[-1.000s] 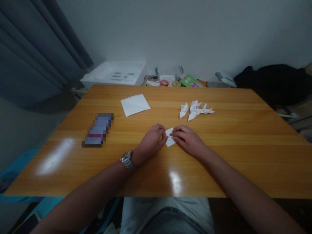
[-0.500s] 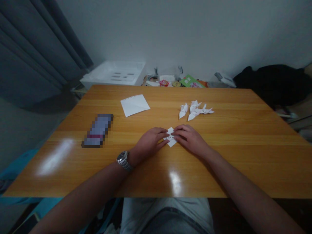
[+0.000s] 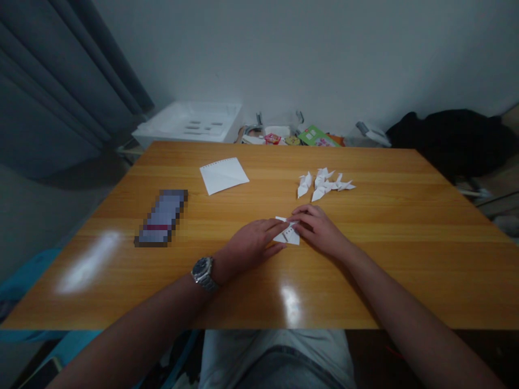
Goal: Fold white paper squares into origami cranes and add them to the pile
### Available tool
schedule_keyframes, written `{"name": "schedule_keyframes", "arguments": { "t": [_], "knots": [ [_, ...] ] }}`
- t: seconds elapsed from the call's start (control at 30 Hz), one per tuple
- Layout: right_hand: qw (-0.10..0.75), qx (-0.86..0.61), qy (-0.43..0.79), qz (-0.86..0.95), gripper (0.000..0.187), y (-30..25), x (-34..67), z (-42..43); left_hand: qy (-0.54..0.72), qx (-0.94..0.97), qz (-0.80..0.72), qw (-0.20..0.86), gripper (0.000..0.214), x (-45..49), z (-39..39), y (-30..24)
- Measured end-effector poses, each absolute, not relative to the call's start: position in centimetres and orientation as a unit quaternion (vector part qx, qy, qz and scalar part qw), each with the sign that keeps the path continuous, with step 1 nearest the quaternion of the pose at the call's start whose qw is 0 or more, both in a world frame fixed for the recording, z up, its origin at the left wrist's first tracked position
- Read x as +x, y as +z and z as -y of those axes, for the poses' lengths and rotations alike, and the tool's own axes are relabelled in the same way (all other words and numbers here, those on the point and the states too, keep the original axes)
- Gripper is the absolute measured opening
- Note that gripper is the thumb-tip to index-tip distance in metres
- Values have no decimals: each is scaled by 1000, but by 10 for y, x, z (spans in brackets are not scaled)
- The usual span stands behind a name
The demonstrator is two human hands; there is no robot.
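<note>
A small piece of folded white paper (image 3: pixel 292 237) with a row of punched holes lies on the wooden table in front of me. From the left, my left hand (image 3: pixel 253 243) presses its fingers on the paper, the thumb at its near side. My right hand (image 3: pixel 318 227) grips the paper's right side with bent fingers, which hide its upper right part. Beyond the right hand sits a group of several folded white paper cranes (image 3: pixel 324 186). A flat white sheet (image 3: pixel 225 175) with punched holes along its far edge rests farther back on the left.
A phone (image 3: pixel 162 216), blurred out, lies left of my left hand on the wooden table (image 3: pixel 381 210). Behind the far edge stand a white foam box (image 3: pixel 182 119), a green packet (image 3: pixel 318 136) and a dark cloth heap (image 3: pixel 450 140).
The folded paper has been turned from a diamond to a squarer position between my hands. My left hand has shifted slightly right and nearer, its fingers now reaching across the paper.
</note>
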State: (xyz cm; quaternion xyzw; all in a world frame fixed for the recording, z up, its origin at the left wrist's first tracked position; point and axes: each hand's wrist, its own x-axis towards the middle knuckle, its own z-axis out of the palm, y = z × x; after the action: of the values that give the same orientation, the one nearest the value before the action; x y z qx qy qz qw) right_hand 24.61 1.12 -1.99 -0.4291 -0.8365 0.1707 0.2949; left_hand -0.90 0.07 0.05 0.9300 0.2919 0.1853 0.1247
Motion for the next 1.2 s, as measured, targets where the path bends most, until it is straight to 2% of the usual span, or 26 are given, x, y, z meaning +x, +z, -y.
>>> {"name": "schedule_keyframes", "arguments": {
  "t": [0.2, 0.53, 0.87, 1.2],
  "knots": [
    [308, -429, 180, 830, 19, -22, 247, -13, 152, 952, -238, 118, 44, -10, -1, -1],
    [328, -476, 220, 786, 10, -14, 254, -17, 127, 954, -256, 91, 48, -8, 6, 0],
    [265, -421, 263, 826, 8, -1, 264, -19, 133, 954, -254, 86, 42, -12, -1, -1],
    [241, -418, 267, 834, 14, -1, 263, -24, 143, 950, -271, 64, 37, -9, -3, -15]
  ]
}}
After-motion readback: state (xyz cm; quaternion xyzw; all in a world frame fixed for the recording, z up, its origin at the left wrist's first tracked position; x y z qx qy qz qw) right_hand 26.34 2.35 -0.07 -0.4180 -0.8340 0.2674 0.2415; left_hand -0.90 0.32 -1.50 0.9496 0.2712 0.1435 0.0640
